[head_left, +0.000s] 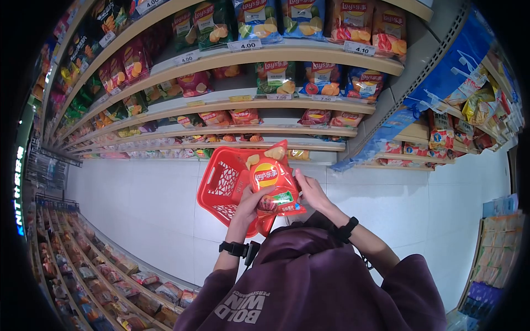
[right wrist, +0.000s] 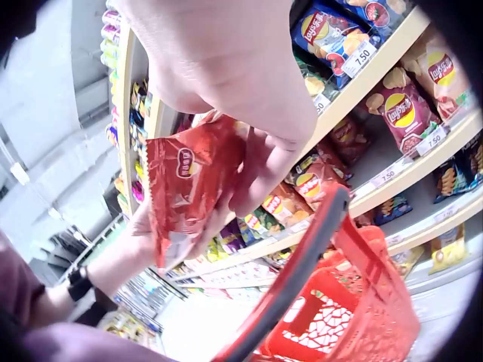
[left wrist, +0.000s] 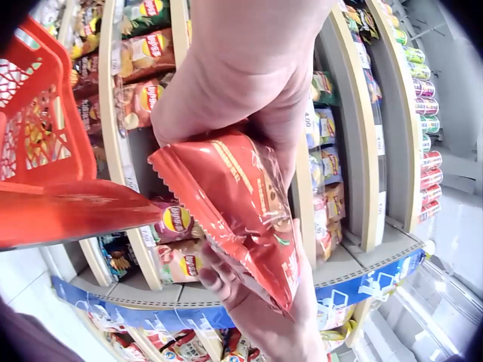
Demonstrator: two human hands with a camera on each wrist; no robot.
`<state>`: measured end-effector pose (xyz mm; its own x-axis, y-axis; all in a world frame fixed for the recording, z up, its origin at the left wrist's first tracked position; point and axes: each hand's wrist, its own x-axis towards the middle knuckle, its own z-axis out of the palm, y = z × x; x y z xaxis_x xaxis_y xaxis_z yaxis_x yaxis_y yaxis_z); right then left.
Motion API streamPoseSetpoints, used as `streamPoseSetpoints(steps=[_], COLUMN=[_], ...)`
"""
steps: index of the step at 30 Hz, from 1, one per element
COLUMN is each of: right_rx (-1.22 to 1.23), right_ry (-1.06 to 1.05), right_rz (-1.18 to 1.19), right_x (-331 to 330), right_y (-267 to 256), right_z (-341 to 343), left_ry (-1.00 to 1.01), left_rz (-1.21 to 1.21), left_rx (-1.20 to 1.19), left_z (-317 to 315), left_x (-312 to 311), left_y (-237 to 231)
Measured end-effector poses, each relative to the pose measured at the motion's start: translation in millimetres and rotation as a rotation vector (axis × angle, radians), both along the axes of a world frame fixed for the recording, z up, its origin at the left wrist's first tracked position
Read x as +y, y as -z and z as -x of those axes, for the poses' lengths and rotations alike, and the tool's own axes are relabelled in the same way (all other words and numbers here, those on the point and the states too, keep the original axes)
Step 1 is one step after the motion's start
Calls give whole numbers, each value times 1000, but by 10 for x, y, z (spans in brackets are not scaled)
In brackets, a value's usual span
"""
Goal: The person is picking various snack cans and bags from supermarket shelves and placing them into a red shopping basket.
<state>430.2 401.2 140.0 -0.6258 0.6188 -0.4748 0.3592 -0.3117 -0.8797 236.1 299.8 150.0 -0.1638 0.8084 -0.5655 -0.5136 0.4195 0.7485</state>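
Observation:
A red Lay's bag of potato chips (head_left: 266, 175) is held in front of the torso, its printed face up toward the head camera. My left hand (head_left: 249, 203) grips its lower left side, thumb across the front. At the opposite edge, my right hand (head_left: 311, 190) holds the bag between thumb and fingers; part of those fingers is hidden behind it. The crimped end of the chip bag (left wrist: 241, 211) shows between both hands in the left wrist view. Beside the bag, to the left, is a red shopping basket (head_left: 205, 190) with a dark-grey-topped handle (right wrist: 294, 271).
Shelves of chip bags (head_left: 276, 77) with price tags (head_left: 244, 45) rise ahead. Blue edging (head_left: 381, 138) marks the shelf end, with more snacks (head_left: 441, 138) on the right. Another rack of packets (head_left: 127, 287) stands at lower left. White tiled floor (head_left: 143, 220) lies below.

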Motion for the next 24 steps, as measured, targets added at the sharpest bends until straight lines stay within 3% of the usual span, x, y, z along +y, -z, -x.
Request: streamPoseSetpoints(steps=[1,4,5,8,9,11,13,16,21,24], right_rx=[100,-119,-176,40,107,208,249,385,292,151], right_ry=[57,29,-46,-116,-123,-115,-60,37,84,214], right_rz=[184,36,156,397,491,504,558,624,511,446], right_x=[40,-45,-48,-170,-205,-252,-318,-395,-433,-410], right_y=[399,832,832,1125,936,1100,1449,1521,1526,1509], right_z=[-3,-21,-24,68,108,241,423,515,496,560], left_ry=[-106,-319,-372,-468,-516,-614,-631,-635,-621,-619], left_rz=[-5,68,72,143,159,162,194,235,261,279], left_rx=[-17,-29,-35,1,8,-80,-32,15,18,26], left_z=[-14,10,30,146,155,53,-83,-263,-632,-775], left_x=[-80,-372,-492,-923,-1070,-1270,-1427,-1589,-1690,-1747], left_y=[60,52,156,607,732,705,582,578,484,509])
